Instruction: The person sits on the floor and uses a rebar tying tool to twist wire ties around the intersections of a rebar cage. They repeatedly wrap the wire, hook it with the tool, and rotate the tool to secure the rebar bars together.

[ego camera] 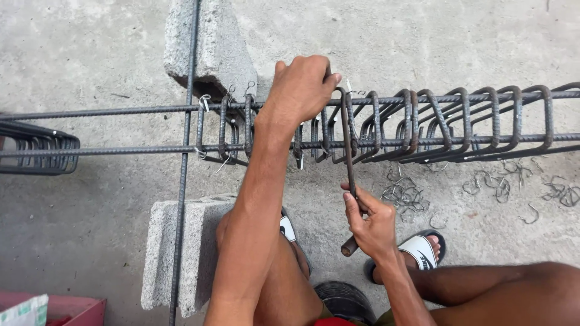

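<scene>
Bare knees and forearms nearest lens, squatting over work. Far left: spare stirrup bundle (37,154) on floor; red box (72,309) at bottom-left corner holding a paper bag, rest of contents out of view. Then two concrete blocks (175,253) carrying a crosswise rod (186,163), with long rebars (121,111) running left–right above. Left hand (300,87) closed over top bar, clamped at the loose stirrup (345,121), fingers curled round. Right hand (373,224) lower and nearer the body, fist tight on hooked tying tool (350,181); tool's long axis running near-vertical in view, tip up at lower bar just beside that stirrup, handle end toward body. Stirrup lying up and slightly left of right-hand grip; left hand already on it, so nearer. Further right: stacked untied stirrups (459,121) leaning along bars, white sandals (423,250), scattered wire ties (411,196) on concrete floor (90,54).
</scene>
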